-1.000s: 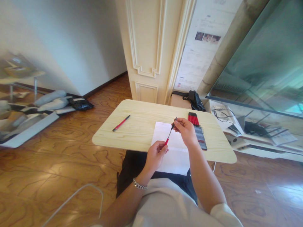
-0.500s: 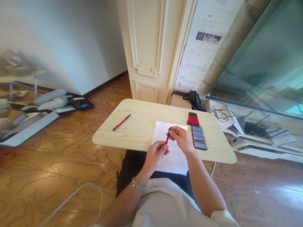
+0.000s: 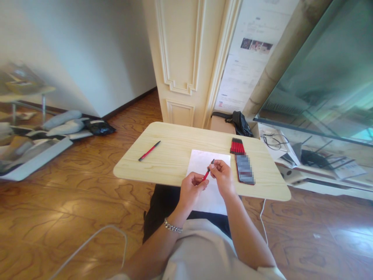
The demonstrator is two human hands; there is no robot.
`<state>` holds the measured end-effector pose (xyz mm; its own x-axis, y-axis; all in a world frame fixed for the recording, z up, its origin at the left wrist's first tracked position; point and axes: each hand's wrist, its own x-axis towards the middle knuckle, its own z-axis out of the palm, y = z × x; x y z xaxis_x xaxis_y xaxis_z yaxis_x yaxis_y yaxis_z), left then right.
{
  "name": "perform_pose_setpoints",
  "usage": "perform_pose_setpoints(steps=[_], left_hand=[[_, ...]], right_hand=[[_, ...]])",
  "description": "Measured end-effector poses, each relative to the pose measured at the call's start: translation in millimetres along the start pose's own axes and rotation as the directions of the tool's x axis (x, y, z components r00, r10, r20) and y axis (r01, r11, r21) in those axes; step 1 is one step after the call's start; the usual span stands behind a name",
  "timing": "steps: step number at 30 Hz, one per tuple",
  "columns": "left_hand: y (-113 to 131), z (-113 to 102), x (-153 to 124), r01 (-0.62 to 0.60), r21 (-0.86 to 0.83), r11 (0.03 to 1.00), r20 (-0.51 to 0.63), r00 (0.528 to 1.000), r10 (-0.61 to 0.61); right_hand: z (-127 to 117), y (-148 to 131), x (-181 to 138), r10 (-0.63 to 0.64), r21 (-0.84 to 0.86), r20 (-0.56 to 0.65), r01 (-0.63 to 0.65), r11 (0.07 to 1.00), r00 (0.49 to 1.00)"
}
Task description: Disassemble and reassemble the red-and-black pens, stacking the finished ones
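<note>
Over a sheet of white paper (image 3: pixel 212 200), both my hands grip one red pen (image 3: pixel 206 174) with a black end. My left hand (image 3: pixel 191 187) pinches the pen's red lower part. Close to its black upper end, the fingers of my right hand (image 3: pixel 222 174) are closed on it. The pen is tilted, its black end pointing up and to the right. A second red and black pen (image 3: pixel 149 151) lies on the left of the table. Several more such pens (image 3: pixel 237 146) lie side by side in a row on the right, just above a phone (image 3: pixel 244 169).
The light wooden table (image 3: pixel 175 136) has rounded corners. Behind it on the right is a black bag (image 3: pixel 240 123). A low white cabinet (image 3: pixel 309 182) with cables and a router stands to the right. A white cable (image 3: pixel 263 217) hangs beside the table.
The pen has tilted further to the right. My right hand has shifted slightly down with its grip near the black end; my left hand stays nearly in place.
</note>
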<state>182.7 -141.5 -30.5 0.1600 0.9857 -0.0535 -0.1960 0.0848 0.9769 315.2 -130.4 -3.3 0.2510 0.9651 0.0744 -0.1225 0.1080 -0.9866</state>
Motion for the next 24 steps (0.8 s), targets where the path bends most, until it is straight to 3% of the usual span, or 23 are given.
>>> perform_pose_setpoints(steps=[4,7,11,14,17,22,24], left_hand=[[-3.9,-0.8,0.4,-0.091,0.137,0.986,-0.072,0.992,0.101],[-3.9,-1.4,-0.2,-0.044,0.106,0.993,-0.007,0.999,0.045],[-1.2,-0.5,-0.5,0.078,-0.013,0.997,0.159,0.984,-0.075],[-0.1,0.8,-0.6,0.148,-0.079,0.986,0.208,0.97,-0.128],[-2.3,1.0,-0.2,0.158,-0.089,0.983,0.222,0.966,-0.135],[-5.6,0.3,0.5,0.077,-0.049,0.996,0.136,0.988,-0.07],[-4.0,0.5,0.2,0.099,-0.064,0.993,0.171,0.981,-0.087]], right_hand=[[3.0,7.7,-4.3,-0.021,-0.163,-0.072,0.008,0.987,0.997],[-0.6,10.2,-4.8,-0.012,-0.206,-0.082,-0.005,0.979,0.997],[-5.7,4.1,-2.8,0.074,-0.008,-0.01,-0.074,0.997,0.997],[-6.8,-2.4,-1.2,0.121,0.128,0.071,-0.129,0.983,0.99],[-5.6,-1.4,-1.1,0.107,0.106,0.089,-0.117,0.987,0.99],[-1.3,6.1,-4.2,0.051,0.053,-0.001,-0.051,0.997,0.999],[-0.1,4.6,-5.2,0.076,0.074,0.003,-0.076,0.994,0.997]])
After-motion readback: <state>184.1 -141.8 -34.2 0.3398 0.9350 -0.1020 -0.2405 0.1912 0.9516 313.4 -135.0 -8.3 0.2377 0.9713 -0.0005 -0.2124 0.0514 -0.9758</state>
